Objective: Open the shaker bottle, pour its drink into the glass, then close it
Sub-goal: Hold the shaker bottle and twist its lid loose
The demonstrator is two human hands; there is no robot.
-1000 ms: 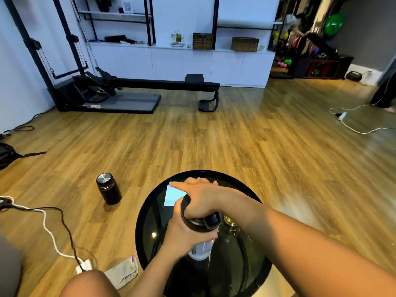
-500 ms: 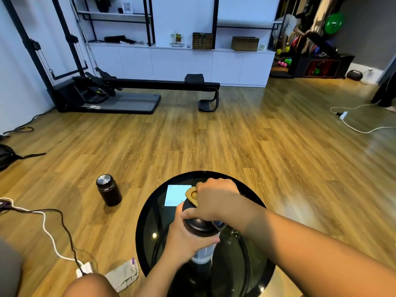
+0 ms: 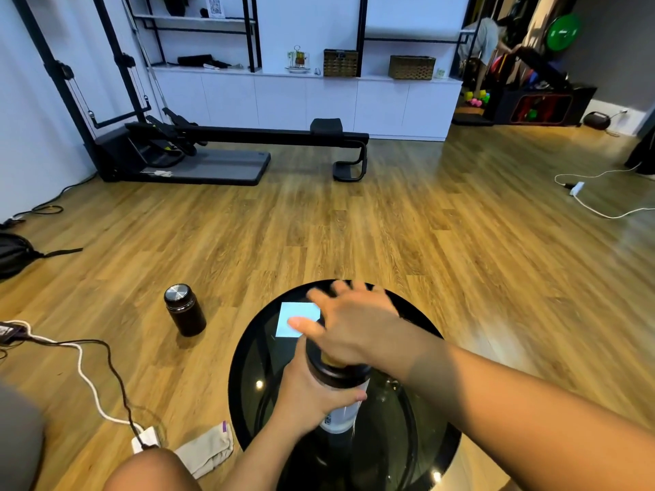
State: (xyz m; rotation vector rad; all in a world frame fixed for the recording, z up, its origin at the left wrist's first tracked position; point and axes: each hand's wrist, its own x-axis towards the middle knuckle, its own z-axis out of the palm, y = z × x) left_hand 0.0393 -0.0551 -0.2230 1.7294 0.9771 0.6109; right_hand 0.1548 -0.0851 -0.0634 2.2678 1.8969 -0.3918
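Left hand [image 3: 312, 395] grips cylindrical shaker bottle [image 3: 338, 402]; lid seemingly black.

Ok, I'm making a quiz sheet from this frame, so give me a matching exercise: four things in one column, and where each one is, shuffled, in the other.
Things:
1. shaker bottle
2. blue paper
3. dark flask
4. folded cloth

Places:
A. standing on the wooden floor, left of the round table
B. lying flat on the table top
C. gripped by the left hand, with the right hand over its lid
D. on the floor by a white plug

Pairs: 1-C, 2-B, 3-A, 4-D
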